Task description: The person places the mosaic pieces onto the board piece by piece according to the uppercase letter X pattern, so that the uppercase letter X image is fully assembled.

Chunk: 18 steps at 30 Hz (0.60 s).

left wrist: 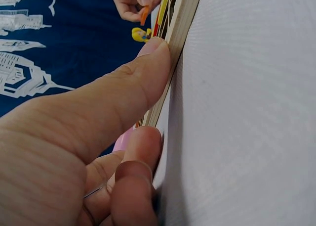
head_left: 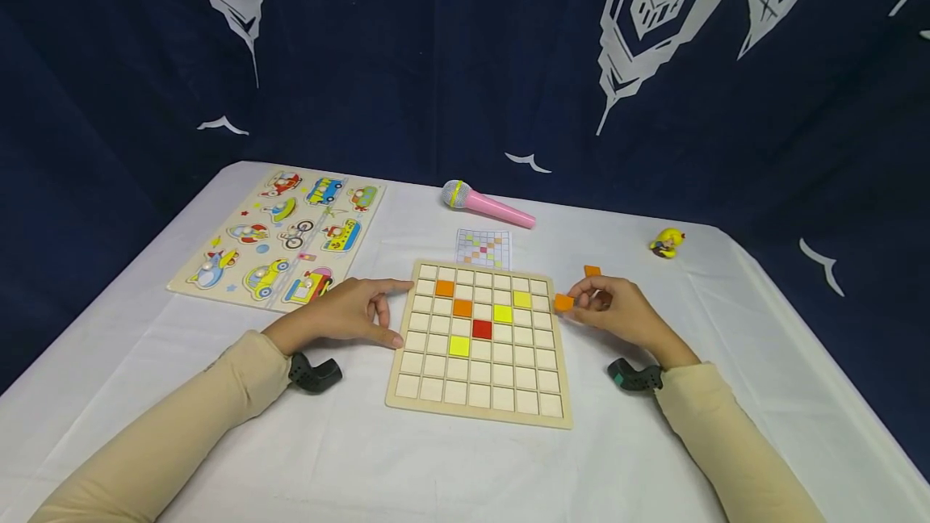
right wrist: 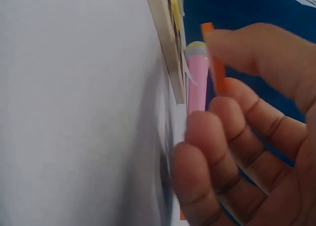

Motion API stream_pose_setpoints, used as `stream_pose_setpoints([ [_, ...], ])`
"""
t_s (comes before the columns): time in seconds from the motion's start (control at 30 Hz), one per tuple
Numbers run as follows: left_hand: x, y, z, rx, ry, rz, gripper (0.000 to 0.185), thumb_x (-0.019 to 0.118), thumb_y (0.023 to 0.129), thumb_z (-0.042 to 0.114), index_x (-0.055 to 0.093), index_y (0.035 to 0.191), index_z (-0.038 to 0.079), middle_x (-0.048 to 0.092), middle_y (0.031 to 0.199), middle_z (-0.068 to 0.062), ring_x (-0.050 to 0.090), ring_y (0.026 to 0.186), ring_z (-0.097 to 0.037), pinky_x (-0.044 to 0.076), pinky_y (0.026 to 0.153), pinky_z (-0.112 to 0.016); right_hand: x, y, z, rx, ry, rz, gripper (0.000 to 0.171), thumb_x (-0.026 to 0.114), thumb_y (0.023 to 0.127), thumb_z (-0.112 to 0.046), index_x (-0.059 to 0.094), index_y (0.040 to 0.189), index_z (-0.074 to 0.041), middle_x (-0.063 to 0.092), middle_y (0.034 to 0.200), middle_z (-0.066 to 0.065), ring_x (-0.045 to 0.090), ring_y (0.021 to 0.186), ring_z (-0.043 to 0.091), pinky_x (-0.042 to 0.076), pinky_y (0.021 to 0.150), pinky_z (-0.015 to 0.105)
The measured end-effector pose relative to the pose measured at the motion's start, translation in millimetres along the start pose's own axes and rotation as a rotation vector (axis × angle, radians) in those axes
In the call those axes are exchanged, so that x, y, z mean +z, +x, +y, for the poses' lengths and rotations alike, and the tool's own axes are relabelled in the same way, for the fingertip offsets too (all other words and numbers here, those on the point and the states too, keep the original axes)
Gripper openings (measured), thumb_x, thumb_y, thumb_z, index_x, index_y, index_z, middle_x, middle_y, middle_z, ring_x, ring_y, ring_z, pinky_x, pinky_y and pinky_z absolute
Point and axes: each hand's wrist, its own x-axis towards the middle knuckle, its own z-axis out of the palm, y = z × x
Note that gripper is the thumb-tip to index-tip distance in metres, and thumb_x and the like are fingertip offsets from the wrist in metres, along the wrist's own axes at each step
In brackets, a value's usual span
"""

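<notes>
**Left hand (head_left: 352, 311) against board (head_left: 480, 370), orange tile (head_left: 563, 303) in right hand (head_left: 619, 309)**

At far left on the white table (head_left: 465, 466), a puzzle (head_left: 308, 212) of vehicle pieces lies flat, just beyond the left hand. That hand is loosely spread, its index finger and thumb touching the left edge of the wooden grid board, its other fingers bent in. A black wrist unit (head_left: 315, 374) sits at the sleeve (head_left: 182, 426).

The board lies flat between the two hands. Two orange squares (head_left: 445, 288), a red square (head_left: 482, 329) and three yellow squares (head_left: 503, 314) form a diagonal cross in its cells. Behind it lie a small patterned card (head_left: 483, 249) and, farther back, a pink mic (head_left: 501, 208), its silver head to the left.

At right, the right hand pinches the orange tile between thumb and fingers. The tile projects from the fingertips toward the board, just outside the right edge near the far corner; the right wrist view shows it edge-on and apart from the wood. A spare tile (head_left: 592, 270), also orange, rests on the table just behind that hand. Farther right and back stands a yellow figurine (head_left: 667, 243), well apart from both hands.
</notes>
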Motion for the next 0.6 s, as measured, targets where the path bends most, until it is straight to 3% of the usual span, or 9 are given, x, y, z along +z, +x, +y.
stream_pose_setpoints([
  [0.27,-0.1,0.3,-0.1,0.0,0.002,0.001,0.093,0.097,0.082,0.031,0.052,0.158,0.001,0.067,0.083,0.002,0.055,0.063,-0.015,0.039,0.058,-0.025,4,-4,-29,-0.064,-0.017,-0.038,0.021,0.086,0.087,-0.001,0.075,0.105,0.003,0.064,0.087,0.001,0.056,0.069,0.013,0.047,0.063,0.025],
  [0.6,-0.7,-0.3,0.6,0.002,0.001,0.003,0.092,0.096,0.082,0.031,0.053,0.158,0.001,0.066,0.081,0.002,0.055,0.061,-0.015,0.038,0.057,-0.025,18,-7,-54,-0.044,0.039,-0.089,0.02,0.087,0.086,-0.002,0.076,0.103,0.001,0.062,0.085,0.003,0.057,0.068,0.015,0.047,0.058,0.025],
])
